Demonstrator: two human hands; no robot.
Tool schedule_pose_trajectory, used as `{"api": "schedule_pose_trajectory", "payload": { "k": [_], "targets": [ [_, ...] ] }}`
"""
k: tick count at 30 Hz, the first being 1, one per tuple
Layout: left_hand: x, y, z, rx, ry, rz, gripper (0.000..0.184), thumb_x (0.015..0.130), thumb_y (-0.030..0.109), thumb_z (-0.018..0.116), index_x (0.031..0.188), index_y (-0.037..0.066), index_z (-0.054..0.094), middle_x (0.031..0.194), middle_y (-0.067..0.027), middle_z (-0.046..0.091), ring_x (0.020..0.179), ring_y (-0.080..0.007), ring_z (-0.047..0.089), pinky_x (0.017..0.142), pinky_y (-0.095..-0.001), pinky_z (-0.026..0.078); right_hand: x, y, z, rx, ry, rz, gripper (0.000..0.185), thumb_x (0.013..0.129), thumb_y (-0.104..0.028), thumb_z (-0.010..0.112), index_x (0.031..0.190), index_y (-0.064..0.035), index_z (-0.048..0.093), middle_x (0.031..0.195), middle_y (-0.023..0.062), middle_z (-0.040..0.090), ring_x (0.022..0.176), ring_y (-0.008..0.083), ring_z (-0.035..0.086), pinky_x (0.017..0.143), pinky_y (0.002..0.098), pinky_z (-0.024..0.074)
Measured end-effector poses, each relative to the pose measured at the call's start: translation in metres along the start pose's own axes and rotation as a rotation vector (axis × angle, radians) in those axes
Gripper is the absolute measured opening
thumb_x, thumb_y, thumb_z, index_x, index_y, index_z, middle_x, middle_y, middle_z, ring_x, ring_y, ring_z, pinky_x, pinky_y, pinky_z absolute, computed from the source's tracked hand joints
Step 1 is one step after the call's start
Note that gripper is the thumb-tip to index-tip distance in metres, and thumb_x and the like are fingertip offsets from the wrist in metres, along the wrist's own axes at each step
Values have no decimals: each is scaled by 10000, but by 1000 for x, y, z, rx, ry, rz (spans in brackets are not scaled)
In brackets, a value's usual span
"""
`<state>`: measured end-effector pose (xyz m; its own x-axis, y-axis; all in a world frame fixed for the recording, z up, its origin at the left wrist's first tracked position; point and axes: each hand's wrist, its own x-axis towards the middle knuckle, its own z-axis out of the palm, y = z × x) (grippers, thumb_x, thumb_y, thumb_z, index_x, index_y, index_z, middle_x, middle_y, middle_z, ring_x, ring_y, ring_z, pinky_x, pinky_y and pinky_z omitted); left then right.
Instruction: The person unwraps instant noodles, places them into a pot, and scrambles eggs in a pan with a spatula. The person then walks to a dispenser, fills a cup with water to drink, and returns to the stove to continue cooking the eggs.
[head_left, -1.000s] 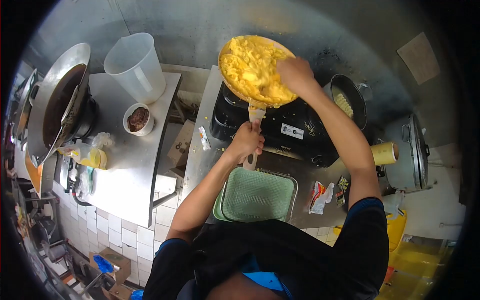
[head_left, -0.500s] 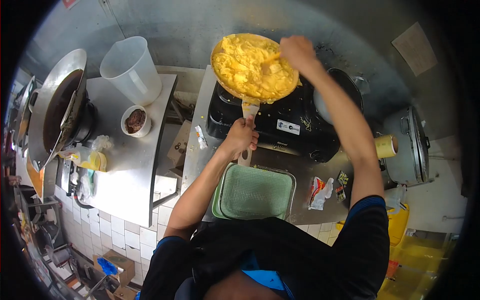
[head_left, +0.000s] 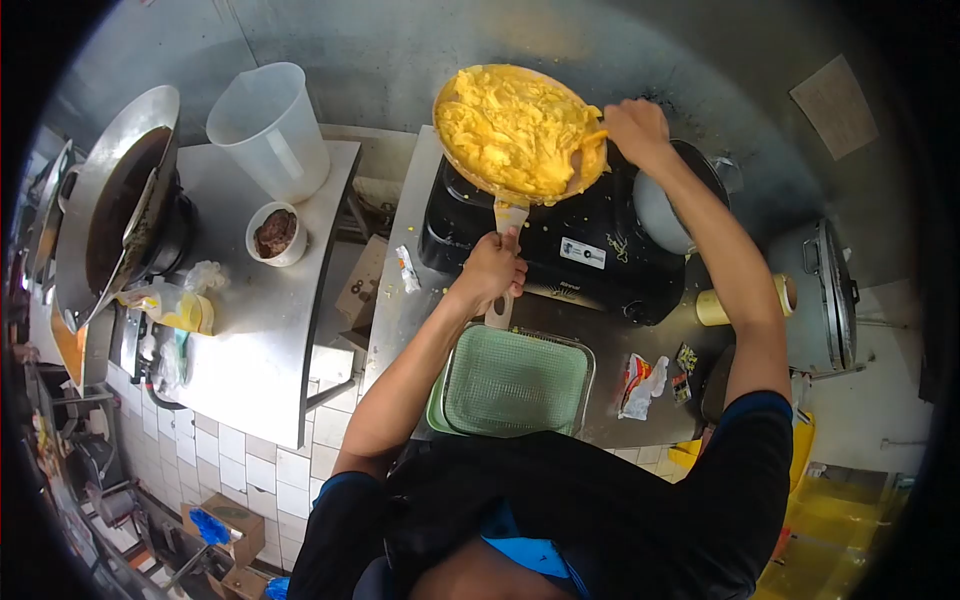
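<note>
My left hand [head_left: 492, 268] is closed around the pale handle of a frying pan [head_left: 510, 215], which is tilted over the black gas stove [head_left: 540, 270]. A thick yellow mass like scrambled egg [head_left: 515, 130] fills the pan. At the pan's right rim my right hand [head_left: 637, 130] grips a yellow-handled spatula [head_left: 592, 138]; its blade is partly buried in the yellow food. Below my left hand lies a green tray with a textured bottom [head_left: 515, 385], close to my body.
A large wok [head_left: 110, 220], a clear plastic jug [head_left: 270, 135] and a white tub of dark paste [head_left: 275, 235] are on the left table. On the right are a roll of yellow film [head_left: 712, 308], a tall metal pot [head_left: 815, 290] and an opened packet [head_left: 640, 385].
My right hand has moved right, drawing the spatula from the middle of the food to the pan's right edge. My left hand keeps its hold on the pan handle.
</note>
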<state>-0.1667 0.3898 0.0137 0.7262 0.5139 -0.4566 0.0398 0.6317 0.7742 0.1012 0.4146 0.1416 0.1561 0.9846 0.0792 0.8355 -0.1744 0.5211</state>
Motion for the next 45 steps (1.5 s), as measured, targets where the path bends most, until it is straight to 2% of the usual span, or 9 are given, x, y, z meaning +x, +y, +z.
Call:
{"api": "schedule_pose_trajectory", "payload": {
  "k": [7, 9, 12, 19, 24, 31, 37, 39, 45],
  "targets": [
    [8, -6, -1, 43, -14, 29, 396, 1002, 424, 400, 912, 38, 391, 648, -16, 396, 505, -99, 381, 429, -251, 358, 57, 20, 58, 105, 259, -17, 185, 805, -186, 587, 798, -49, 712, 819, 169, 683, 781, 322, 675, 669, 419, 533],
    [12, -7, -2, 34, 5, 23, 394, 1008, 387, 391, 898, 10, 423, 703, -104, 503, 518, -150, 489, 422, -295, 450, 61, 15, 65, 318, 256, 23, 263, 822, -326, 629, 858, -78, 707, 832, 153, 678, 807, 353, 653, 703, 457, 502],
    [10, -5, -1, 61, 5, 32, 389, 1008, 385, 392, 905, 11, 424, 714, -110, 509, 528, -155, 498, 425, -295, 453, 42, -16, 27, 375, -141, 340, 369, 835, -413, 643, 921, -59, 701, 955, 177, 684, 909, 344, 655, 776, 429, 514],
    [7, -6, -1, -51, -20, -10, 376, 1009, 384, 390, 914, 21, 415, 693, -80, 473, 517, -137, 461, 416, -279, 416, -11, -14, -59, 251, -189, 248, 323, 805, -336, 667, 955, -52, 692, 976, 178, 681, 929, 346, 650, 787, 431, 517],
    [6, -7, 0, -98, -24, -15, 400, 995, 434, 415, 915, 43, 393, 648, -6, 390, 490, -98, 372, 419, -255, 353, 9, 12, -74, 88, -364, 315, 270, 723, -101, 654, 982, -34, 686, 1033, 167, 676, 932, 328, 667, 763, 408, 541],
    [8, -9, 1, 87, 34, 33, 414, 995, 438, 403, 933, 29, 414, 647, -37, 431, 496, -119, 419, 425, -278, 407, 129, 28, -18, 33, -338, 353, 283, 734, -181, 676, 986, -51, 685, 976, 160, 691, 925, 311, 672, 741, 410, 545],
    [9, -7, -1, 69, 0, -6, 384, 1004, 419, 387, 904, 49, 394, 644, -43, 430, 504, -127, 424, 431, -273, 409, 174, -32, -38, 229, 164, -131, 91, 735, -163, 670, 774, -100, 721, 736, 124, 669, 726, 299, 660, 635, 445, 509],
    [6, -5, 1, 66, 3, -2, 385, 1003, 422, 388, 909, 48, 391, 646, -42, 428, 507, -124, 421, 430, -273, 405, 142, -56, -63, 62, 462, -414, 94, 738, -158, 646, 753, -88, 707, 709, 120, 653, 713, 293, 661, 630, 418, 517],
    [5, -4, 1, 4, 10, -42, 399, 997, 435, 400, 944, 39, 390, 664, -47, 427, 512, -118, 414, 430, -271, 394, 1, -107, -57, 64, 387, -476, 186, 741, -121, 604, 866, -1, 671, 711, 91, 631, 702, 223, 664, 555, 345, 543]
  ]
}}
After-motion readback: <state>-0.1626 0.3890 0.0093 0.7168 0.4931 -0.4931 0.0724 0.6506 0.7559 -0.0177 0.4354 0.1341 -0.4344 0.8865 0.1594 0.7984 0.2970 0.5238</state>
